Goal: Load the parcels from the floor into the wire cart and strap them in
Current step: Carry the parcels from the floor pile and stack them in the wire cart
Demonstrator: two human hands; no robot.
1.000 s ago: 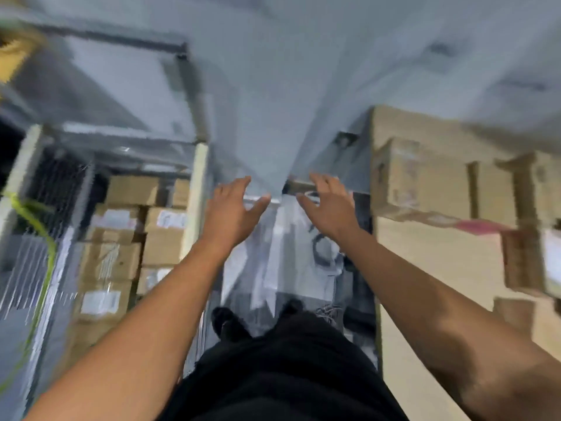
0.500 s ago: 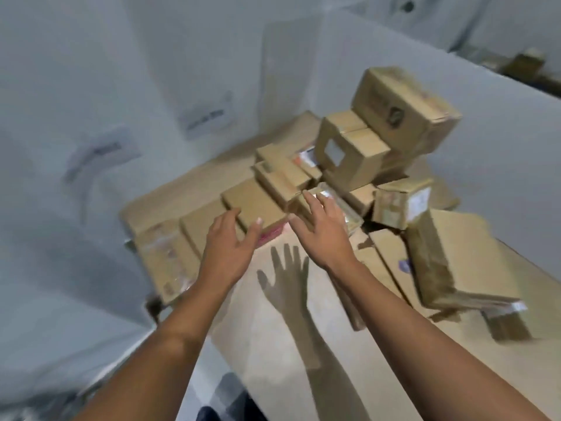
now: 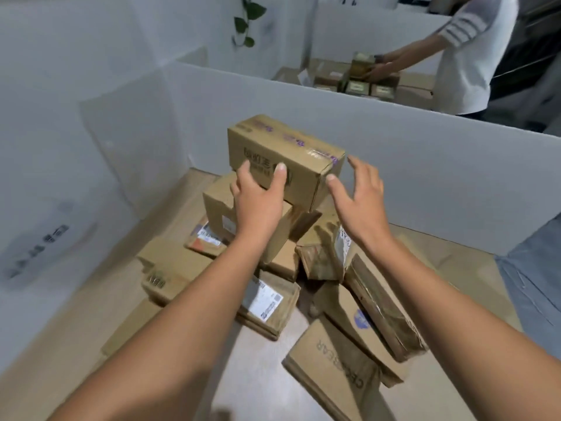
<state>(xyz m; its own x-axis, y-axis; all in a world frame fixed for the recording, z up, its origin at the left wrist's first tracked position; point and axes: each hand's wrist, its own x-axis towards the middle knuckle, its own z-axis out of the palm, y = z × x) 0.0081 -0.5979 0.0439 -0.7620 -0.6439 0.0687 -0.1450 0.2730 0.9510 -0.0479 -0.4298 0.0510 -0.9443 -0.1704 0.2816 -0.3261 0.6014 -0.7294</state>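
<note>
White partition wall, trailing green plant, another person in white top beyond it.

The cardboard-covered floor carries a jumbled heap of brown parcels, walled by white panels.

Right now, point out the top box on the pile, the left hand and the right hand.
top box (image 3: 291, 147): head view, on its taped upper face.
left hand (image 3: 258, 199): head view, on the back of the hand.
right hand (image 3: 361, 202): head view, on the back of the hand.
</note>
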